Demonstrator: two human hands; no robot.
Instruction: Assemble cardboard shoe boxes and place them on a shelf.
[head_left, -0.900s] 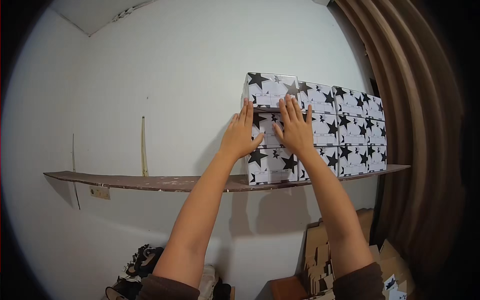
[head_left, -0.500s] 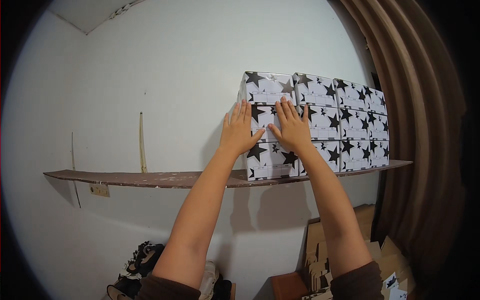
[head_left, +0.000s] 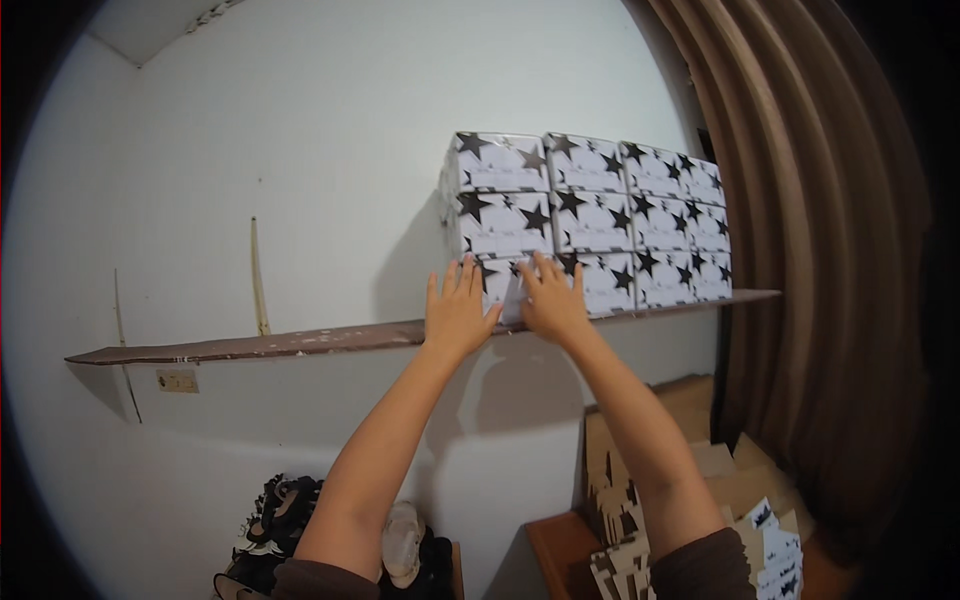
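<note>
White boxes printed with black stars stand on a brown shelf [head_left: 300, 343], stacked three high in several columns. Both hands are at the bottom box [head_left: 505, 280] of the leftmost column. My left hand [head_left: 460, 312] is spread, its fingertips at that box's left front edge. My right hand [head_left: 553, 300] lies with fingers apart over its right side, near the neighbouring bottom box [head_left: 606, 283]. Neither hand grips anything. Above them, the middle box [head_left: 503, 224] and top box [head_left: 502, 163] of this column sit lined up.
A brown curtain [head_left: 800, 250] hangs right of the shelf. Below it are flattened cardboard pieces [head_left: 640, 560] and a reddish-brown wooden surface [head_left: 560, 550]. Shoes [head_left: 402, 540] lie lower left of centre. A wall socket [head_left: 177, 381] sits under the shelf's left part.
Both hands have moved down from the middle box to the bottom box of the leftmost column. The view has shifted, so the stack appears further left and slightly higher.
</note>
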